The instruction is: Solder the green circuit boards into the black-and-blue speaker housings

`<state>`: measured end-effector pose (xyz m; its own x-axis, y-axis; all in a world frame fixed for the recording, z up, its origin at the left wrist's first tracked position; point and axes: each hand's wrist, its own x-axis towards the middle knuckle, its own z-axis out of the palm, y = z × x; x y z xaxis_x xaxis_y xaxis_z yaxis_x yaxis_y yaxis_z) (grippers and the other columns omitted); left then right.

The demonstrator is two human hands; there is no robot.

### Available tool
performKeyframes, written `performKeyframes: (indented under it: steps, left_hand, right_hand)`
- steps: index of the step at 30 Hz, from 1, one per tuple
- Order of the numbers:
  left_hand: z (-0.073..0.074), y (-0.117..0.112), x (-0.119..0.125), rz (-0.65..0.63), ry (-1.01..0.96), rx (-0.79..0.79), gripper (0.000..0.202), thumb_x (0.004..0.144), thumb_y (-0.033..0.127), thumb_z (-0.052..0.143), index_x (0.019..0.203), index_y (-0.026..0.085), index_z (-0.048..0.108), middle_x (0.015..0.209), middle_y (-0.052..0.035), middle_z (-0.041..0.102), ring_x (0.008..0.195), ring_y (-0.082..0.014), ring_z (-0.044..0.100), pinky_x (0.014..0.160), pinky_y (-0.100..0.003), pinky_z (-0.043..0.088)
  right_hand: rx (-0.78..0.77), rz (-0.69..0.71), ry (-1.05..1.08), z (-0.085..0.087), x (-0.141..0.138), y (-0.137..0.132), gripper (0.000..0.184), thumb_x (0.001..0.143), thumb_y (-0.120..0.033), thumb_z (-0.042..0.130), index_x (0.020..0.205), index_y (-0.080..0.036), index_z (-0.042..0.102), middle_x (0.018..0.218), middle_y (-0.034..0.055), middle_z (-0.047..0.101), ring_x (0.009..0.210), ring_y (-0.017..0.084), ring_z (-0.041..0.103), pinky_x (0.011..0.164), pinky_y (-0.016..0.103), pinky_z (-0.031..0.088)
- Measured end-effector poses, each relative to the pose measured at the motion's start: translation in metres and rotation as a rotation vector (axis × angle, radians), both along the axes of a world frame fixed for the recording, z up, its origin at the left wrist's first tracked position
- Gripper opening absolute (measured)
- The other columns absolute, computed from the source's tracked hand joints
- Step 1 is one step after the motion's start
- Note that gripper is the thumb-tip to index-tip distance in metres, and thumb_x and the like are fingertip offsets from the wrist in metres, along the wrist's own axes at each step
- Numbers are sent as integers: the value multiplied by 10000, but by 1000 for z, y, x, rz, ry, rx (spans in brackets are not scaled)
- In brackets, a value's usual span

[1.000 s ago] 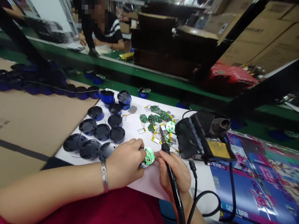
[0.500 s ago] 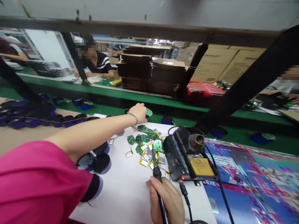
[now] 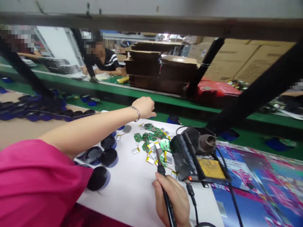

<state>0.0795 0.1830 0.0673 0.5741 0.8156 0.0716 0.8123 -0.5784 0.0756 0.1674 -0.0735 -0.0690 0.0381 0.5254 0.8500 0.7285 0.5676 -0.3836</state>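
My left hand [image 3: 143, 107] is stretched far forward to the near edge of the green conveyor belt [image 3: 165, 102]. Its fingers are curled and what they hold, if anything, is hidden. My right hand [image 3: 174, 198] rests on the white sheet [image 3: 132, 189], gripping a black soldering iron [image 3: 162, 175] whose tip points at a pile of green circuit boards and small silver batteries [image 3: 153, 142]. Several round black-and-blue housings [image 3: 109, 142] lie under my left arm.
A black soldering stand [image 3: 196, 151] with a yellow sponge sits right of the pile. Blue housings [image 3: 174, 119] ride on the belt. Cardboard [image 3: 14, 129] lies left, a printed sheet [image 3: 260, 189] right. Black frame bars [image 3: 255, 94] cross above. A person [image 3: 105, 61] sits opposite.
My left hand lifted the round unit with the green board from in front of me and reached out to the belt; the board no longer shows. My right hand stayed, holding the iron.
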Motion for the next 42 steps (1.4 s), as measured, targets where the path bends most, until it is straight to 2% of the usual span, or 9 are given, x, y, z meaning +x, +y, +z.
performKeyframes:
  steps: [4, 8, 14, 20, 27, 30, 33, 37, 42]
  left_hand:
    - [7, -54, -66, -22, 30, -100, 336, 792, 494, 697, 964, 208, 736, 1036, -50, 723, 942, -239, 652, 794, -299, 470]
    - [-5, -103, -128, -5, 54, -217, 409, 747, 449, 752, 1071, 203, 710, 1101, -58, 718, 1026, -258, 632, 879, -319, 471]
    - [-30, -127, -160, -97, 141, -240, 503, 740, 315, 738, 1213, 172, 648, 1210, -97, 680, 1209, -306, 506, 1013, -405, 398]
    - [-36, -123, -143, -232, 219, -188, 490, 710, 279, 703, 1181, 145, 675, 1067, -148, 702, 1120, -311, 559, 983, -447, 366]
    - [-37, -146, -89, -407, 92, -249, 508, 696, 386, 759, 1147, 165, 687, 1021, -127, 724, 1046, -309, 613, 973, -427, 417]
    - [-38, -134, -68, -214, 32, -372, 458, 779, 449, 726, 1165, 206, 687, 1112, -105, 726, 1079, -298, 640, 932, -376, 471]
    - [-45, -105, -50, 25, 20, -369, 297, 916, 331, 589, 1134, 157, 692, 1170, -153, 703, 1115, -311, 642, 917, -395, 495]
    - [-66, -73, -28, 204, -3, -399, 339, 953, 366, 594, 1203, 139, 625, 1240, -128, 642, 1116, -261, 628, 950, -453, 518]
    - [-88, -62, -17, 319, -101, -463, 366, 949, 365, 615, 1249, 157, 587, 1263, -107, 607, 1096, -243, 624, 919, -454, 546]
  right_hand:
    - [14, -15, -19, 0, 1, -3, 378, 821, 12, 642, 1168, -138, 645, 796, 43, 712, 639, 180, 674, 563, 304, 562]
    - [-9, -41, -35, -6, 0, -6, 346, 835, -12, 661, 1158, -136, 653, 796, 29, 721, 667, 167, 684, 642, 297, 581]
    - [18, -121, -20, -8, 0, -11, 331, 846, -81, 711, 1163, -169, 672, 815, 1, 740, 758, 167, 703, 737, 319, 583]
    - [40, -154, 80, 9, -1, -26, 324, 846, -52, 690, 1148, -168, 688, 787, -10, 737, 715, 155, 698, 698, 324, 581]
    - [54, -240, 108, 22, 1, -44, 337, 828, -6, 663, 1120, -168, 707, 791, -11, 741, 719, 164, 703, 710, 355, 584]
    - [33, -286, 125, 25, 3, -49, 333, 832, -16, 665, 1120, -178, 710, 801, -12, 745, 740, 170, 707, 747, 374, 582]
    - [33, -312, 124, 26, 4, -50, 326, 838, -23, 667, 1123, -176, 710, 788, -18, 743, 730, 163, 710, 769, 370, 585]
    - [64, -278, 73, 26, 4, -46, 322, 837, -29, 682, 1132, -159, 702, 785, -25, 737, 716, 137, 702, 756, 324, 584]
    - [43, -255, 44, 28, 1, -41, 305, 847, -41, 676, 1134, -146, 693, 804, -22, 740, 748, 134, 702, 778, 307, 580]
